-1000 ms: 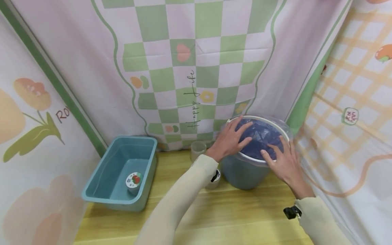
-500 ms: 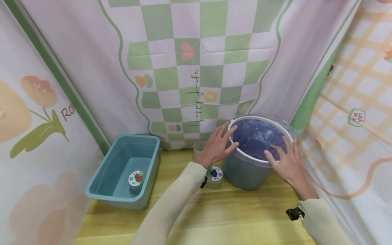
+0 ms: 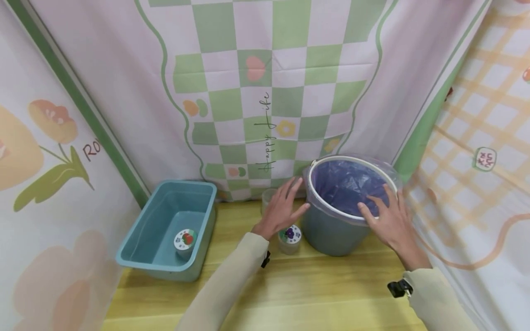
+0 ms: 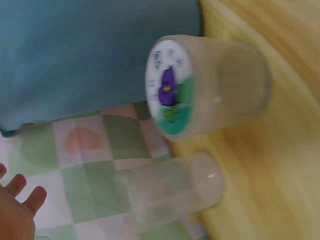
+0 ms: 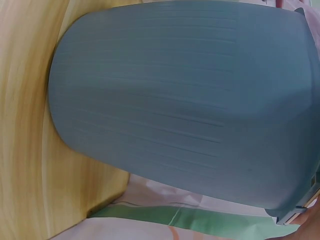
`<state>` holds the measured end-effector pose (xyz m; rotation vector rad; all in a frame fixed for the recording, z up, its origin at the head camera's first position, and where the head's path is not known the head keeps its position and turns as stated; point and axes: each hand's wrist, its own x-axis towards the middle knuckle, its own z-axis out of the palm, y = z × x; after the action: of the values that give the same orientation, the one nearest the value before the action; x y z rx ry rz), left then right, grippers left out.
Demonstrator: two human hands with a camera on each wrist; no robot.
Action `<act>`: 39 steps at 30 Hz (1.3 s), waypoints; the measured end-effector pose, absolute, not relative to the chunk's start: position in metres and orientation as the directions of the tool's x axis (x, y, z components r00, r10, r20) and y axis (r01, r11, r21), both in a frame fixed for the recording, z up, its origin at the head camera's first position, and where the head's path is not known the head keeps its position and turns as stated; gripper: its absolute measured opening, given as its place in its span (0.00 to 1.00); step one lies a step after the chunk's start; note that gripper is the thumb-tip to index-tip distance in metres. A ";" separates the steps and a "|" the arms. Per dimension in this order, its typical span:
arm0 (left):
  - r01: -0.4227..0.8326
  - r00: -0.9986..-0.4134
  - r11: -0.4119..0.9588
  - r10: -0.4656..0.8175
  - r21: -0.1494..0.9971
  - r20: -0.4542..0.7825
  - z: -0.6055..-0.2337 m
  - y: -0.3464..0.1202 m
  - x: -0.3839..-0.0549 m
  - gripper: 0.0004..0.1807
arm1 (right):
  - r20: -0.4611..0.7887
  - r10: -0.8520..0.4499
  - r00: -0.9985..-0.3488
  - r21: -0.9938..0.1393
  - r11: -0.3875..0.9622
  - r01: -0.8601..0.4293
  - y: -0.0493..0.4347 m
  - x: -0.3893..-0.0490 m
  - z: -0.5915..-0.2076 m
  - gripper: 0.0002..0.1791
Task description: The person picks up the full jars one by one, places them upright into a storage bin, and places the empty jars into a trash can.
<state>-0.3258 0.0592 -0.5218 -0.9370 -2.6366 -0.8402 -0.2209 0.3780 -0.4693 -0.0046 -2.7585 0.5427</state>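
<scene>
A grey-blue trash can (image 3: 335,236) with a white ring (image 3: 342,214) stands at the right, lined with a translucent bag (image 3: 356,177). My right hand (image 3: 391,220) rests at the ring's right side with fingers spread. My left hand (image 3: 281,207) is left of the can, fingers apart and holding nothing. Beneath it stands a jar (image 3: 288,243) with a purple-flower lid, shown larger as the same jar (image 4: 220,85) in the left wrist view. Behind it is a clear container (image 3: 267,198), partly covered by the left hand. The right wrist view is mostly the can's ribbed wall (image 5: 175,100).
A blue-green rectangular tub (image 3: 194,264) stands at the left. Inside it sits a small jar (image 3: 184,241) with a strawberry lid. Printed curtains (image 3: 232,105) enclose the wooden table (image 3: 314,289) at the back and sides.
My left hand has left the can's ring and moved left, uncovering the flower-lidded jar. My right hand stays at the ring. The head view has shifted slightly.
</scene>
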 end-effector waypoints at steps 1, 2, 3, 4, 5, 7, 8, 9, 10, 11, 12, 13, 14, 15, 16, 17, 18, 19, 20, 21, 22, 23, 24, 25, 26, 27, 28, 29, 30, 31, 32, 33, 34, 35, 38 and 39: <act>0.629 -0.777 0.643 0.508 0.437 0.371 -0.526 0.058 -0.325 0.47 | 0.318 0.067 -0.946 -0.370 0.927 -0.059 0.378 -0.221 -0.469 0.39; 0.625 -0.780 0.649 0.508 0.434 0.365 -0.531 0.058 -0.324 0.47 | 0.319 0.068 -0.945 -0.369 0.928 -0.058 0.378 -0.221 -0.469 0.39; 0.622 -0.783 0.653 0.510 0.431 0.357 -0.536 0.057 -0.323 0.47 | 0.319 0.069 -0.945 -0.368 0.928 -0.056 0.379 -0.220 -0.469 0.39; 0.619 -0.785 0.660 0.512 0.426 0.348 -0.541 0.056 -0.322 0.47 | 0.318 0.070 -0.945 -0.368 0.928 -0.055 0.379 -0.220 -0.470 0.39; 0.617 -0.786 0.667 0.515 0.418 0.341 -0.546 0.055 -0.321 0.47 | 0.317 0.071 -0.946 -0.367 0.929 -0.053 0.379 -0.220 -0.470 0.39; 0.617 -0.787 0.678 0.524 0.400 0.326 -0.557 0.053 -0.319 0.46 | 0.314 0.071 -0.947 -0.364 0.930 -0.051 0.379 -0.220 -0.470 0.39; 0.619 -0.786 0.679 0.529 0.396 0.322 -0.563 0.052 -0.317 0.46 | 0.314 0.070 -0.947 -0.362 0.931 -0.051 0.379 -0.220 -0.470 0.39; 0.622 -0.783 0.682 0.534 0.385 0.319 -0.568 0.051 -0.316 0.46 | 0.313 0.070 -0.947 -0.361 0.931 -0.051 0.379 -0.220 -0.469 0.39; 0.626 -0.780 0.684 0.539 0.375 0.319 -0.573 0.050 -0.315 0.45 | 0.313 0.069 -0.947 -0.360 0.932 -0.051 0.379 -0.219 -0.469 0.39; 0.631 -0.775 0.683 0.543 0.367 0.322 -0.578 0.049 -0.314 0.45 | 0.313 0.069 -0.947 -0.359 0.932 -0.051 0.379 -0.219 -0.469 0.39; 0.636 -0.771 0.683 0.549 0.358 0.323 -0.583 0.048 -0.313 0.45 | 0.313 0.069 -0.947 -0.358 0.932 -0.051 0.380 -0.219 -0.469 0.39; 0.641 -0.767 0.684 0.553 0.348 0.325 -0.588 0.047 -0.312 0.45 | 0.312 0.069 -0.947 -0.357 0.933 -0.050 0.379 -0.219 -0.469 0.40; 0.643 -0.765 0.687 0.557 0.338 0.324 -0.593 0.046 -0.311 0.44 | 0.313 0.069 -0.947 -0.357 0.933 -0.050 0.379 -0.219 -0.469 0.40; 0.644 -0.764 0.689 0.558 0.333 0.323 -0.598 0.046 -0.310 0.44 | 0.312 0.070 -0.947 -0.357 0.933 -0.049 0.379 -0.219 -0.469 0.40; 0.643 -0.765 0.690 0.558 0.333 0.321 -0.602 0.045 -0.309 0.45 | 0.313 0.070 -0.947 -0.357 0.933 -0.049 0.379 -0.220 -0.469 0.40; 0.639 -0.768 0.695 0.555 0.329 0.319 -0.606 0.044 -0.308 0.45 | 0.315 0.070 -0.947 -0.358 0.932 -0.049 0.379 -0.220 -0.469 0.40; 0.635 -0.772 0.699 0.553 0.329 0.315 -0.610 0.044 -0.308 0.45 | 0.316 0.071 -0.946 -0.359 0.932 -0.050 0.379 -0.220 -0.469 0.40; 0.630 -0.775 0.704 0.550 0.328 0.311 -0.614 0.043 -0.307 0.45 | 0.318 0.072 -0.945 -0.359 0.932 -0.049 0.379 -0.220 -0.469 0.39; 0.624 -0.781 0.708 0.546 0.331 0.305 -0.618 0.043 -0.306 0.45 | 0.319 0.073 -0.945 -0.360 0.932 -0.050 0.379 -0.220 -0.469 0.39; 0.615 -0.788 0.715 0.542 0.333 0.292 -0.621 0.042 -0.306 0.46 | 0.321 0.074 -0.944 -0.361 0.931 -0.050 0.379 -0.221 -0.469 0.39; 0.607 -0.794 0.722 0.540 0.332 0.279 -0.625 0.042 -0.305 0.47 | 0.322 0.074 -0.944 -0.360 0.931 -0.050 0.379 -0.221 -0.469 0.39; 0.599 -0.800 0.729 0.536 0.332 0.268 -0.628 0.042 -0.304 0.47 | 0.322 0.074 -0.944 -0.360 0.932 -0.050 0.379 -0.221 -0.469 0.39; 0.594 -0.805 0.730 0.535 0.339 0.256 -0.631 0.041 -0.304 0.48 | 0.323 0.074 -0.944 -0.359 0.932 -0.050 0.379 -0.221 -0.469 0.39; 0.587 -0.810 0.733 0.534 0.343 0.244 -0.634 0.041 -0.303 0.49 | 0.323 0.074 -0.943 -0.359 0.932 -0.050 0.379 -0.221 -0.469 0.39; 0.580 -0.814 0.736 0.532 0.350 0.233 -0.637 0.041 -0.302 0.49 | 0.322 0.073 -0.944 -0.359 0.932 -0.051 0.379 -0.221 -0.469 0.39; 0.575 -0.818 0.738 0.530 0.354 0.223 -0.640 0.040 -0.302 0.50 | 0.321 0.074 -0.944 -0.359 0.932 -0.050 0.379 -0.221 -0.469 0.39; 0.571 -0.820 0.736 0.528 0.362 0.220 -0.643 0.040 -0.302 0.50 | 0.319 0.073 -0.945 -0.358 0.932 -0.049 0.379 -0.221 -0.469 0.39; 0.569 -0.822 0.735 0.527 0.369 0.217 -0.646 0.040 -0.301 0.51 | 0.317 0.074 -0.945 -0.358 0.933 -0.048 0.379 -0.221 -0.469 0.39; 0.565 -0.824 0.733 0.526 0.378 0.213 -0.648 0.040 -0.301 0.51 | 0.316 0.075 -0.946 -0.359 0.932 -0.046 0.379 -0.221 -0.469 0.39; 0.562 -0.826 0.734 0.524 0.382 0.210 -0.651 0.040 -0.300 0.51 | 0.315 0.075 -0.946 -0.361 0.931 -0.046 0.379 -0.221 -0.468 0.40; 0.560 -0.827 0.734 0.522 0.384 0.209 -0.652 0.040 -0.300 0.51 | 0.312 0.076 -0.947 -0.360 0.932 -0.044 0.379 -0.221 -0.468 0.40; 0.559 -0.828 0.734 0.521 0.386 0.208 -0.653 0.040 -0.299 0.51 | 0.311 0.077 -0.947 -0.362 0.931 -0.044 0.379 -0.221 -0.468 0.40; 0.558 -0.829 0.734 0.519 0.387 0.209 -0.654 0.040 -0.298 0.51 | 0.310 0.077 -0.948 -0.362 0.931 -0.043 0.378 -0.221 -0.468 0.40; 0.558 -0.828 0.735 0.519 0.386 0.209 -0.655 0.040 -0.298 0.51 | 0.309 0.077 -0.948 -0.363 0.931 -0.043 0.378 -0.220 -0.468 0.40; 0.560 -0.828 0.741 0.520 0.371 0.211 -0.656 0.041 -0.295 0.52 | 0.309 0.076 -0.948 -0.361 0.931 -0.043 0.378 -0.219 -0.467 0.40; 0.560 -0.828 0.744 0.520 0.365 0.211 -0.657 0.041 -0.295 0.52 | 0.311 0.077 -0.947 -0.361 0.931 -0.043 0.378 -0.219 -0.467 0.40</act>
<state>-0.2945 0.0412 -0.6565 -0.8828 -2.8433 -0.6427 -0.2186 0.3780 -0.4673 -0.0247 -2.7658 0.5276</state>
